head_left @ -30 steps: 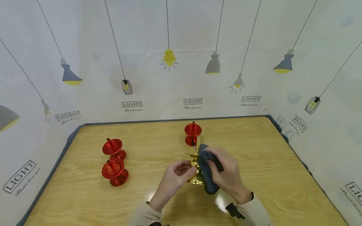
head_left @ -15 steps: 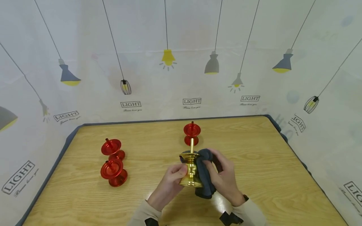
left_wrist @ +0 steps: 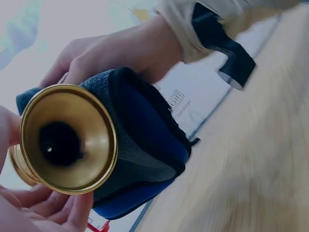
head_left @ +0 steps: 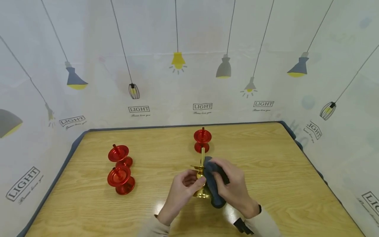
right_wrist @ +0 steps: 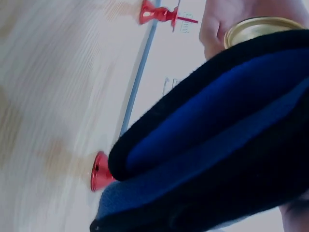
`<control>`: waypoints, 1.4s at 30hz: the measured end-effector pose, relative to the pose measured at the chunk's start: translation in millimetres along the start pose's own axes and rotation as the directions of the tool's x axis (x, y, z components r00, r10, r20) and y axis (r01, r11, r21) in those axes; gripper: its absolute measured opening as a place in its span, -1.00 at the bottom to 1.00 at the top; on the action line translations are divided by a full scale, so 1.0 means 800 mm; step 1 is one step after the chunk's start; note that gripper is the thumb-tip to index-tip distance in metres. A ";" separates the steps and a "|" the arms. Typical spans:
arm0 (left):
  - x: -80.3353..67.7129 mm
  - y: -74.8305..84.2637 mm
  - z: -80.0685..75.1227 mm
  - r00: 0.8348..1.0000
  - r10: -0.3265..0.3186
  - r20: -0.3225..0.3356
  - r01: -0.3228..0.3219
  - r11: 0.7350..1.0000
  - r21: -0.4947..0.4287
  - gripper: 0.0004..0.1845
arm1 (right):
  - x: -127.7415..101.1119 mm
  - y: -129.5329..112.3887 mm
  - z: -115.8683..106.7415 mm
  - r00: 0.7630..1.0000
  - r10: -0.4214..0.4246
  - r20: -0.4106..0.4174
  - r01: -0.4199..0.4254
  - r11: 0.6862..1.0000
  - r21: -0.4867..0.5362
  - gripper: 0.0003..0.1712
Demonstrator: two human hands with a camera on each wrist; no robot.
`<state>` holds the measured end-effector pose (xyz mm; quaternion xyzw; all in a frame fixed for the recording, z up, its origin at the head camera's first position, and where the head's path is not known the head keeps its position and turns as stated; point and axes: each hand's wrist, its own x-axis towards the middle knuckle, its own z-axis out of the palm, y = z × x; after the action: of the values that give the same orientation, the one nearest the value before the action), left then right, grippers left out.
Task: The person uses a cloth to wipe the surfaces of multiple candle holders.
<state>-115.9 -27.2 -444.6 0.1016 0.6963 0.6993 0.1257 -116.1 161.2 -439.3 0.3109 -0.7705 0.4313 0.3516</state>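
Shiny gold metal candlestick (head_left: 202, 179) held just above wooden table (head_left: 266, 171), left hand (head_left: 183, 186) pinching its waist. Right hand (head_left: 234, 186) curled round folded dark blue cloth (head_left: 214, 184), pressing it against the stem's right side.

two bare hands and forearms reach in from the near edge. the left hand (head_left: 183, 184) and the right hand (head_left: 234, 184) wear no gloves or rings that show. both arms have pale beige sleeves (head_left: 267, 223) ending at the wrists. a black strap (left_wrist: 227, 53) with a dark buckle wraps the right sleeve near the cuff, and a dark band sits at the right wrist.
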 end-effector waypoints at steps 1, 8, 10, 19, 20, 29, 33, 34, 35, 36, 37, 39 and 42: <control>0.000 0.000 0.000 1.000 -0.001 -0.003 0.001 1.000 -0.010 -0.58 | 0.000 -0.001 0.000 1.000 0.003 -0.005 -0.003 1.000 0.015 -0.50; 0.001 -0.009 -0.007 0.989 -0.024 0.149 0.064 0.960 -0.273 -0.80 | -0.005 -0.001 0.004 0.994 0.096 -0.044 -0.088 0.983 0.160 -0.53; 0.001 -0.013 -0.009 0.968 -0.005 0.251 0.107 0.912 -0.396 -0.86 | -0.007 -0.001 0.004 0.983 0.177 -0.038 -0.164 0.960 0.229 -0.56; 0.005 -0.008 -0.015 0.933 0.007 0.360 0.164 0.882 -0.442 -0.79 | -0.004 -0.001 0.000 0.980 0.197 -0.026 -0.187 0.957 0.222 -0.55; 0.004 -0.004 -0.014 0.952 -0.008 0.306 0.130 0.915 -0.382 -0.79 | -0.002 0.000 -0.001 0.988 0.154 -0.028 -0.146 0.972 0.182 -0.55; 0.003 0.008 -0.004 1.000 -0.018 0.022 0.019 0.999 -0.028 -0.59 | 0.010 -0.001 -0.006 0.998 -0.055 0.010 0.055 0.998 0.035 -0.72; 0.004 0.000 -0.009 0.993 -0.013 0.121 0.035 0.982 -0.185 -0.66 | 0.007 -0.002 -0.004 0.999 -0.026 -0.034 0.029 0.996 0.088 -0.75; 0.005 -0.004 -0.010 0.987 0.001 0.162 0.039 0.969 -0.244 -0.70 | 0.006 -0.003 -0.003 0.999 -0.012 -0.046 0.016 0.994 0.108 -0.72; 0.005 -0.006 -0.011 0.979 0.016 0.201 0.047 0.951 -0.305 -0.75 | 0.005 -0.003 -0.002 0.998 0.012 -0.055 -0.005 0.991 0.133 -0.67; 0.005 -0.009 -0.012 0.969 0.045 0.245 0.051 0.927 -0.371 -0.78 | 0.004 -0.004 0.000 0.997 0.044 -0.059 -0.034 0.986 0.161 -0.62; 0.005 -0.012 -0.013 0.956 0.069 0.286 0.069 0.893 -0.444 -0.84 | 0.003 -0.004 0.001 0.995 0.080 -0.061 -0.067 0.979 0.192 -0.58; 0.005 -0.016 -0.014 0.922 0.114 0.370 0.121 0.823 -0.555 -0.83 | 0.001 -0.006 0.002 0.986 0.162 -0.049 -0.144 0.957 0.252 -0.55; 0.005 -0.017 -0.016 0.876 0.145 0.460 0.196 0.765 -0.613 -0.76 | 0.000 -0.007 0.002 0.970 0.243 -0.024 -0.224 0.926 0.304 -0.57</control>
<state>-122.8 -37.8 -458.6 0.2133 0.3617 0.8448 0.3316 -112.0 157.0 -437.8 0.2532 -0.7169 0.5908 0.2700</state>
